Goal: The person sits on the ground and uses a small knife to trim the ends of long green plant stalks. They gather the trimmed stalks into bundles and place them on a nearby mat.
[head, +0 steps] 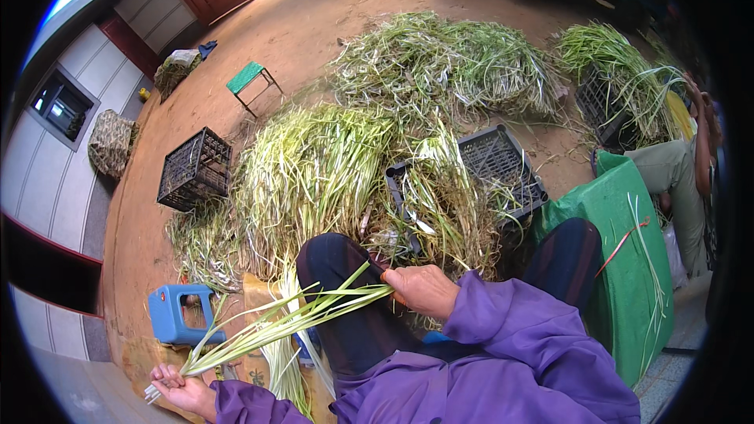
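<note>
A small bunch of long, pale-green leafy stalks (283,324), resembling garlic chives, stretches across my left knee between my hands. My left hand (182,390) grips its white ends at the lower left. At the other end, my right hand (425,291) is closed around the leaf tips. Something orange shows at my right thumb and fingers; its shape is mostly hidden. Below the bunch, trimmed stalks (284,365) with white stems lie on a brown sheet (258,297) beside my left leg. Just past my knees stands a big heap of the same greens (312,171).
Between my knees and the heap, rooty stalks (453,212) lie over a black plastic crate (500,165). Another crate (195,168), a green stool (246,76) and a blue plastic stool (182,313) stand leftward. A green woven sack (624,259) lies right, near another person's leg (671,188).
</note>
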